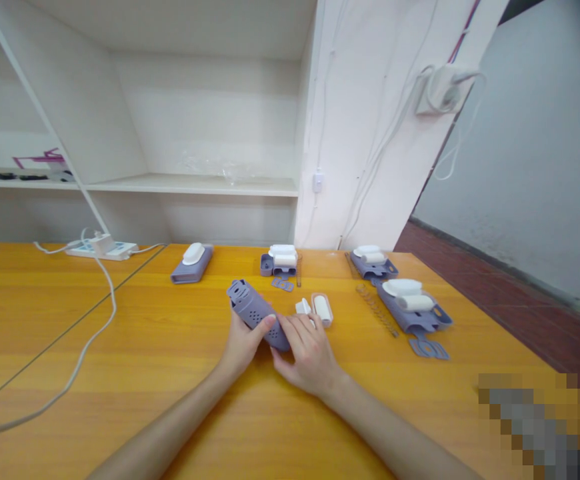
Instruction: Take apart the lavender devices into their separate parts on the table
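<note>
A grey-purple plastic housing [260, 315] with round holes is held tilted above the table, its slotted end up and to the left. My left hand [244, 340] wraps it from below, thumb across the perforated face. Around its lower right end my right hand [307, 347] closes, fingers on top and thumb beneath. Just beyond the right fingers lie a small white part [303, 307] and a white oval piece in a pinkish frame [322, 310]; the right hand partly covers the small part.
Similar housings with white parts stand at the back left [193, 263], back middle [284, 260], back right [374, 262] and right [415, 305]. A long coil spring [377, 311] lies beside the right one. A power strip [103, 248] and trailing cable [113, 313] occupy the left. White shelving [195, 185] rises behind.
</note>
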Motion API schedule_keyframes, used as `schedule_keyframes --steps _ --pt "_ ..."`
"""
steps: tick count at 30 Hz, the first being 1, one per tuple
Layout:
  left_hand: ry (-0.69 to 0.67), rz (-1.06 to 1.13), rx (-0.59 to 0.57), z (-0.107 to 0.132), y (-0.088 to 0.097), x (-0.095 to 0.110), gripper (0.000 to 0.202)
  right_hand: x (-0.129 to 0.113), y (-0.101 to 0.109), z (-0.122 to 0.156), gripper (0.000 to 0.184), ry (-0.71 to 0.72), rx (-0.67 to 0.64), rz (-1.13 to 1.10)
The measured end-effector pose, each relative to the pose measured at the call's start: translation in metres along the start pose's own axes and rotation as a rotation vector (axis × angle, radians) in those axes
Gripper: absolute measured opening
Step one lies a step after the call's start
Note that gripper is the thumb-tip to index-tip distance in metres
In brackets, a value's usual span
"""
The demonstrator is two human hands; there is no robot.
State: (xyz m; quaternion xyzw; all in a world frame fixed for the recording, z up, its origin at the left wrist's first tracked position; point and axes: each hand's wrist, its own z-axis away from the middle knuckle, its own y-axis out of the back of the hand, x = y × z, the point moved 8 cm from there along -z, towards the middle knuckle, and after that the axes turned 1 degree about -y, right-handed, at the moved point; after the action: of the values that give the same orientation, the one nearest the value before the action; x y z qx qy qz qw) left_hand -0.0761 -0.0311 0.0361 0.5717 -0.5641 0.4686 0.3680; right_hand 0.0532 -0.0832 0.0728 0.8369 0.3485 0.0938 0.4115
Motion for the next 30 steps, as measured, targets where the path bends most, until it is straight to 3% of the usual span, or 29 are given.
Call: schedule_keyframes --steps 3,8,12,23,30 --pt "0.009 0.029 -0.001 -0.001 -0.001 -0.002 0.058 0.005 0.0 0.0 0.043 -0.043 0.029 0.03" --pt "0.02 0.012 0.133 -0.007 0.011 -0.007 0.069 0.009 -0.005 -0.001 0.048 -0.084 -0.022 0.06" --pt "0.034 -0.016 0.179 -0.01 0.017 -0.008 0.065 0.009 -0.007 0.0 0.049 -0.086 -0.047 0.069" --pt "0.231 0.24 0.095 -0.005 0.006 -0.029 0.059 0.011 -0.003 0.0 0.046 -0.094 0.002 0.092" --pt "0.263 0.274 0.085 -0.004 0.003 -0.027 0.058 0.01 -0.005 0.001 0.044 -0.074 0.022 0.1"
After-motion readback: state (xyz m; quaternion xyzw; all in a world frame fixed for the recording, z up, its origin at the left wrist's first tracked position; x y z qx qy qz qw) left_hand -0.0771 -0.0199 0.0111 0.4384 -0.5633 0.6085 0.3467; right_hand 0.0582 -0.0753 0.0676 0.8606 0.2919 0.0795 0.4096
